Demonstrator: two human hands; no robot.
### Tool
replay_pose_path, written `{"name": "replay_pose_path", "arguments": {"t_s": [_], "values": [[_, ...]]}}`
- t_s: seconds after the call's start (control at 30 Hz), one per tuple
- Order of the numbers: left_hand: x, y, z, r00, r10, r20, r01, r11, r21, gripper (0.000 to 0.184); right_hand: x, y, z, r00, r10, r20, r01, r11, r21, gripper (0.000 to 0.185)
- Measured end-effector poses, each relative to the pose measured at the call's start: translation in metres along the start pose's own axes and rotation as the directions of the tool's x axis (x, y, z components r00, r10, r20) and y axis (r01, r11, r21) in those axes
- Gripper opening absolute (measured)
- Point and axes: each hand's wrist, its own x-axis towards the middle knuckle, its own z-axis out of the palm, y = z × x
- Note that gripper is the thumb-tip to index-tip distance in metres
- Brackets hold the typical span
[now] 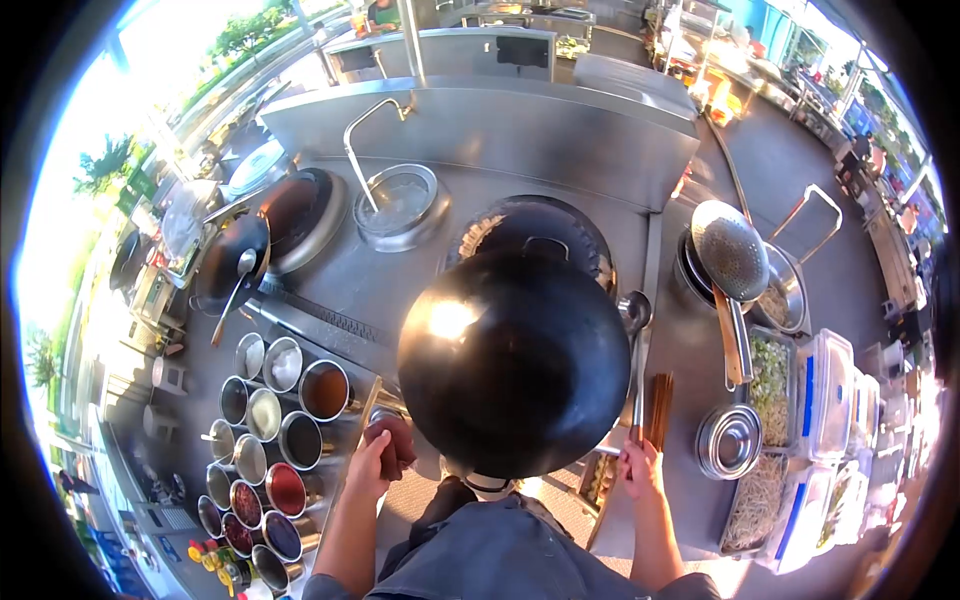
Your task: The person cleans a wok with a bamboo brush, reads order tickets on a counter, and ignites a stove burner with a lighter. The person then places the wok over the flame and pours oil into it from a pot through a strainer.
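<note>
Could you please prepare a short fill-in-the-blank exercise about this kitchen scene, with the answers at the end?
1. The person's ____ hand holds a reddish-brown cloth.
2. The large, round black pan in front of the person is a ____.
3. The perforated skimmer lies on the person's ____ side.
4. The clear plastic containers show long strips coloured ____.

Missing words: left; wok; right; blue.
</note>
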Motion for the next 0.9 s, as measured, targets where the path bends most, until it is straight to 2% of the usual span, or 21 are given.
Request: {"name": "replay_pose_path", "arguments": {"t_s": [0.07,0.1,0.17,0.2,0.23,0.27,0.3,0.33,0.4,0.43,0.47,0.5,0.53,0.57,0.6,0.63,0.67,0.7,0.8,0.87,0.9], "values": [[0.013,0.019,-0.001,0.977,0.11,0.18,-0.124,0.99,0.068,0.027,-0.023,0.001,0.005,0.99,-0.113,-0.083,0.084,0.951,-0.298,0.027],[0.018,0.028,0.004,0.983,0.126,0.137,-0.135,0.989,0.054,0.027,-0.025,0.021,-0.011,0.923,-0.365,-0.12,0.252,0.811,-0.528,0.029],[0.016,0.056,0.035,0.99,0.106,0.088,-0.108,0.994,0.008,0.027,-0.041,0.023,-0.016,0.848,-0.517,-0.112,0.324,0.676,-0.662,0.045],[0.02,0.069,0.042,0.995,0.085,0.057,-0.084,0.996,-0.025,0.029,-0.063,0.006,-0.002,0.891,-0.434,-0.131,0.282,0.757,-0.59,0.057],[0.039,0.073,0.033,0.935,0.143,0.326,-0.107,0.986,-0.127,0.035,-0.061,0.004,-0.007,0.884,-0.441,-0.154,0.279,0.764,-0.582,0.06],[0.066,0.064,0.015,0.928,0.157,0.337,-0.127,0.986,-0.107,0.035,-0.06,0.004,-0.01,0.877,-0.446,-0.18,0.276,0.773,-0.571,0.062],[0.068,0.075,0.025,0.936,0.158,0.315,-0.15,0.987,-0.048,0.033,-0.074,-0.01,0.028,0.764,-0.636,-0.106,0.462,0.654,-0.599,0.063],[0.072,0.089,0.037,0.943,0.159,0.294,-0.17,0.985,0.009,0.033,-0.068,-0.01,0.032,0.741,-0.662,-0.112,0.449,0.612,-0.651,0.06],[0.092,0.113,0.027,0.827,0.086,0.555,-0.126,0.992,0.033,0.037,-0.086,-0.037,0.106,0.853,-0.522,0.0,0.456,0.745,-0.487,0.048],[0.094,0.115,0.031,0.876,0.089,0.475,-0.119,0.992,0.033,0.043,-0.093,-0.055,0.147,0.888,-0.455,0.075,0.441,0.791,-0.424,0.041],[0.103,0.12,0.019,0.847,0.061,0.528,-0.103,0.993,0.051,0.04,-0.091,-0.069,0.188,0.902,-0.398,0.17,0.432,0.808,-0.4,0.033],[0.102,0.127,0.013,0.855,0.067,0.514,-0.106,0.993,0.047,0.037,-0.094,-0.087,0.251,0.914,-0.358,0.193,0.406,0.782,-0.473,0.02],[0.1,0.135,0.007,0.861,0.07,0.504,-0.108,0.993,0.048,0.034,-0.08,-0.097,0.281,0.931,-0.253,0.264,0.357,0.785,-0.507,0.017],[0.107,0.14,-0.007,0.779,0.083,0.621,-0.115,0.993,0.012,0.035,-0.061,-0.107,0.309,0.907,-0.25,0.34,0.413,0.692,-0.592,0.018],[0.105,0.139,-0.017,0.822,0.072,0.565,-0.072,0.997,-0.022,0.039,-0.038,-0.114,0.34,0.893,-0.279,0.353,0.45,0.56,-0.696,0.02],[0.105,0.143,-0.028,0.802,0.049,0.596,-0.045,0.999,-0.021,0.039,0.002,-0.115,0.359,0.882,-0.299,0.364,0.468,0.466,-0.751,0.031],[0.104,0.148,-0.037,0.78,0.031,0.625,-0.022,1.0,-0.022,0.039,0.034,-0.115,0.389,0.708,-0.445,0.549,0.653,0.115,-0.748,0.045],[0.096,0.151,-0.042,0.818,0.017,0.575,0.012,0.999,-0.046,0.037,0.053,-0.125,0.413,0.796,-0.334,0.504,0.511,-0.074,-0.856,0.052],[0.083,0.151,-0.072,0.915,-0.058,0.4,0.047,0.998,0.037,0.032,0.118,-0.128,0.497,0.79,-0.268,0.551,0.472,-0.309,-0.826,0.049],[0.086,0.137,-0.089,0.927,-0.023,0.375,0.054,0.996,-0.072,0.029,0.139,-0.126,0.551,0.837,-0.174,0.519,0.415,-0.416,-0.809,0.046],[0.105,0.121,-0.115,0.85,0.004,0.527,0.036,0.997,-0.066,0.028,0.156,-0.12,0.565,0.802,-0.173,0.571,0.455,-0.442,-0.773,0.047]]}}
